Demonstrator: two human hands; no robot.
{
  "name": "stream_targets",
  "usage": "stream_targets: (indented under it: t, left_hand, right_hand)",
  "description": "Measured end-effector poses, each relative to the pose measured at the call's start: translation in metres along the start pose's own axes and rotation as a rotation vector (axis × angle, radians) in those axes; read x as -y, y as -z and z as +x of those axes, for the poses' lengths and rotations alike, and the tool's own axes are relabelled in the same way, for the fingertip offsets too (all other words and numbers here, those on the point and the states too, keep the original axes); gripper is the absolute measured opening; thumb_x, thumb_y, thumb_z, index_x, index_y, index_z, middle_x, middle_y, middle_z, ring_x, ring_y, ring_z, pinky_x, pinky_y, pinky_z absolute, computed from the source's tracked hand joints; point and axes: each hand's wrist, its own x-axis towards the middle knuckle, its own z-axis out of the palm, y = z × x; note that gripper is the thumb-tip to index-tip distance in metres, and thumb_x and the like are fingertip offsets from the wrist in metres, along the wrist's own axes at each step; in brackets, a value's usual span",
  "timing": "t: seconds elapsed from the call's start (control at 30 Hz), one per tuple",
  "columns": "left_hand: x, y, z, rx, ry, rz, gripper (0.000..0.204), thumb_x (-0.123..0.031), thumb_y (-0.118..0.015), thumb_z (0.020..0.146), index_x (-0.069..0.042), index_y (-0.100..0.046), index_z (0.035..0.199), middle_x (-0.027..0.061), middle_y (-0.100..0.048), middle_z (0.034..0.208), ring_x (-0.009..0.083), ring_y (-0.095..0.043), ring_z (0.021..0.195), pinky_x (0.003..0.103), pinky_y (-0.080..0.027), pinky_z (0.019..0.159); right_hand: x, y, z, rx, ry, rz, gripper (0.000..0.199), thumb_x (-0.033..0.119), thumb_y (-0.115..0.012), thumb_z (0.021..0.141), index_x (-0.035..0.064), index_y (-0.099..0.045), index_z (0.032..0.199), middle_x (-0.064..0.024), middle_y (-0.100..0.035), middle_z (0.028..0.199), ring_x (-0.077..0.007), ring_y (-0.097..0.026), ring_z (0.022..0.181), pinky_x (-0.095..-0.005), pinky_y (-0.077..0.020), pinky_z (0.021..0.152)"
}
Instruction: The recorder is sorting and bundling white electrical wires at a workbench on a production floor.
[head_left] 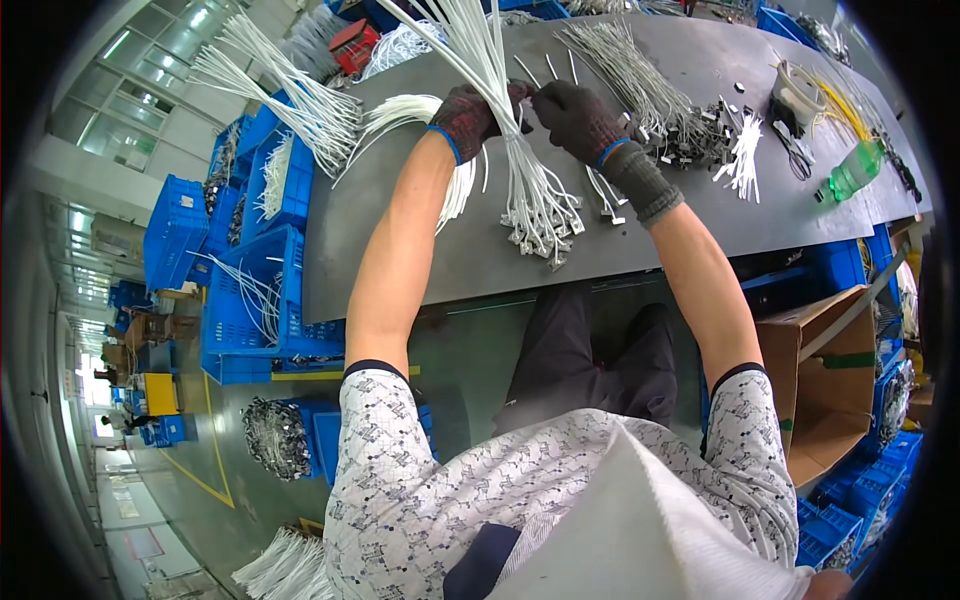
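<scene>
Both gloved hands up over grey table (700, 215) — L hand (468, 118) fisted round white cable bundle (520, 180) w/ ends fanned on table, R hand (572, 115) pinching one strand beside it.

A green plastic bottle (853, 172) lies on the grey table (400, 250) at three o'clock. Yellow wires (845, 108) sit at two o'clock, with scissors (795, 152) just beside them. Blue crates (250, 290) stand on the floor at nine o'clock. An open brown cardboard box (820, 385) is at four o'clock. A red box (353, 45) rests at eleven o'clock.
</scene>
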Motion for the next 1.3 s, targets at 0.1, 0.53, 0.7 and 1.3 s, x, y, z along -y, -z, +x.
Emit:
stream_targets:
  t: [0.1,0.53,0.7,1.3]
  left_hand:
    - [-0.016,0.005,-0.004,-0.037,0.16,0.099,0.02,-0.015,-0.072,0.089,-0.002,-0.069,0.104,0.0057,-0.065,0.082,0.0173,-0.063,0.071,0.037,-0.06,0.071]
    - [-0.031,0.011,-0.011,0.274,-0.448,0.909,0.022,-0.015,-0.067,0.09,-0.001,-0.067,0.108,0.0101,-0.071,0.099,0.0246,-0.069,0.092,0.034,-0.056,0.084]
    - [-0.018,-0.001,-0.018,0.037,-0.715,1.44,0.025,-0.023,-0.063,0.088,-0.009,-0.073,0.106,0.0128,-0.072,0.1,0.0294,-0.069,0.093,0.041,-0.053,0.082]
    - [0.024,0.017,-0.051,-0.25,-0.141,-0.154,0.037,-0.036,-0.065,0.096,0.001,-0.063,0.093,0.0093,-0.065,0.082,0.0207,-0.066,0.08,0.037,-0.057,0.083]
  right_hand:
    - [0.004,-0.003,0.001,-0.132,0.081,-0.026,0.028,0.025,-0.056,0.094,-0.0018,-0.064,0.1,-0.0115,-0.065,0.076,-0.0168,-0.065,0.06,-0.0347,-0.0509,0.058]
    - [-0.003,-0.009,-0.016,0.1,-0.261,0.593,0.031,0.024,-0.059,0.095,0.0026,-0.065,0.115,-0.002,-0.061,0.081,-0.0054,-0.046,0.051,-0.0226,-0.0372,0.047]
    - [-0.006,-0.005,-0.006,0.291,-0.117,0.626,0.033,0.028,-0.055,0.098,0.0033,-0.065,0.118,-0.0009,-0.057,0.074,-0.0047,-0.044,0.053,-0.0237,-0.0367,0.047]
    - [-0.025,0.007,-0.019,0.068,-0.086,0.241,0.028,0.027,-0.063,0.089,0.0009,-0.069,0.1,-0.0041,-0.063,0.073,-0.0102,-0.056,0.058,-0.0286,-0.0479,0.053]
